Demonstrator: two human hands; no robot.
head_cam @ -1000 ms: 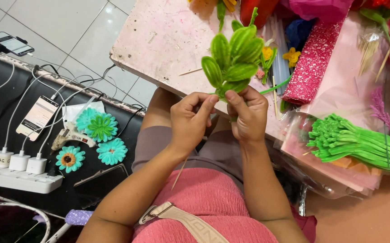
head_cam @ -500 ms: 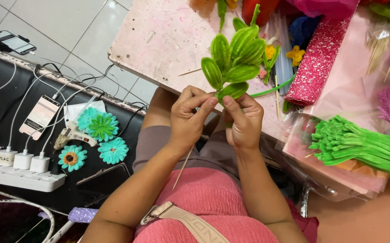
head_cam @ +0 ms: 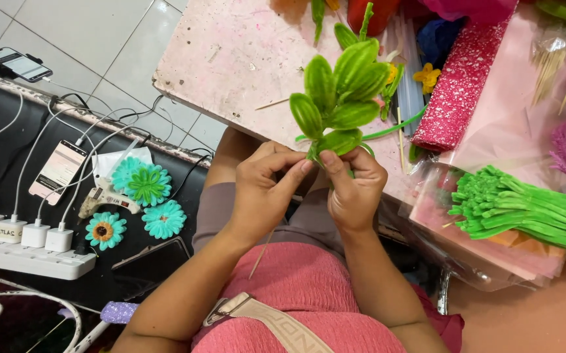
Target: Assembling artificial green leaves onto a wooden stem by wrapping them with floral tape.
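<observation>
A: Which way does the green leaf cluster (head_cam: 336, 98) point?

B: Its long axis runs up the frame, leaves fanning away from the person over the pink tabletop (head_cam: 231, 59), base at the fingers. A thin wooden stick (head_cam: 261, 253) drops from between the hands toward the lap in pink cloth, slanting slightly left.

A: And the hands?

B: The left hand (head_cam: 263, 193) has its grip closed on the base of the cluster, thumb and forefinger pinched just under the lowest leaf. The right hand (head_cam: 353, 189) is closed on the same spot from the other side, thumb pressing up against the base. The fingertips nearly meet.

A: Anything hard to make out?

B: The join of leaves and stick is covered by the fingers, so I cannot tell how they attach. The stick's upper part is hidden behind the left hand. The bundle of green pipe cleaners (head_cam: 525, 209) at the right is cut off by the frame edge. The glue gun (head_cam: 103, 196) lies partly under the teal flowers (head_cam: 142, 184) on the black surface at the left.
</observation>
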